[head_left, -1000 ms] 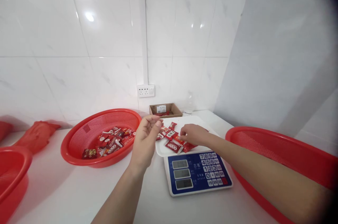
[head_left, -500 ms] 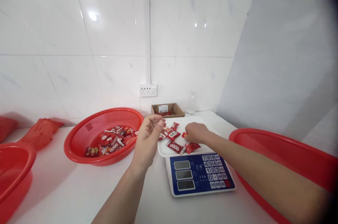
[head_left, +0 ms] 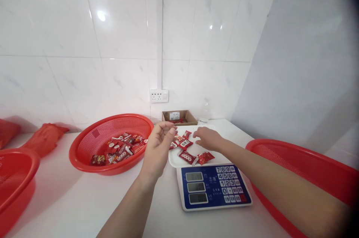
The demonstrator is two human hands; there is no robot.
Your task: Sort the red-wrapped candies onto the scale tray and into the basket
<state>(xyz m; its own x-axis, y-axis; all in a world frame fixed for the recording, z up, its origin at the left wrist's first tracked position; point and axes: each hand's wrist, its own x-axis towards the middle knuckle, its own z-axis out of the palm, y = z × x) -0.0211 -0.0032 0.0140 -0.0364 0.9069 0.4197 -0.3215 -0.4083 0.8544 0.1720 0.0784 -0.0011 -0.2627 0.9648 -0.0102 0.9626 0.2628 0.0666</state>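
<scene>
Several red wrapped candies (head_left: 187, 157) lie on the white tray (head_left: 174, 161) of a blue-and-white digital scale (head_left: 215, 187). Above the tray's right part is my right hand (head_left: 208, 139), its fingers bent and apart; no candy shows between them. My left hand (head_left: 158, 152) hovers at the tray's left edge with half-curled fingers, the thumb apart, and nothing visible in it. It partly covers the candies on that side. Left of it stands a red plastic basket (head_left: 84, 148) with more wrapped candies (head_left: 123, 152) inside.
Another red basket (head_left: 269, 146) is at the right, partly behind my forearm. A third red basket (head_left: 28, 159) and a red plastic bag (head_left: 46, 139) are at the left. Behind the scale are a cardboard box (head_left: 192, 120) and a clear container (head_left: 205, 110).
My right hand has risen slightly and its fingers have opened. The small red-orange piece at its fingertips is no longer visible. My left hand has stayed nearly still.
</scene>
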